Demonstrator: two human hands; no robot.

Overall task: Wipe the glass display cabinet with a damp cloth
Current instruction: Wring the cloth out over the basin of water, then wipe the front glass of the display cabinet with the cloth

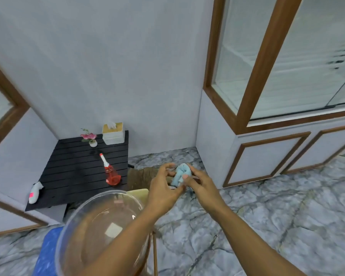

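Both hands busy with the cloth (180,174), pale blue, twisted into a rope and held out in mid-air over the marble floor (267,216), past the rim of the clear bowl (100,222). Left hand (163,188) pinched the lower end with fingers half curled, right hand (199,186) clamped on the upper bulge, thumb on top. Looked like wringing, so probably still prep and no glass wiped yet. Long axis of the twist ran roughly away from the body, tilted a bit left at the near end. Glass display cabinet (267,62) stood up and to the right of the grip, well apart, right hand on the nearer side, so likely a lift up and rightward next. Red spray bottle (111,172) lay on its side near the right edge of the black slatted table (72,176). Some label on it, too blurry to read. No other writing legible.
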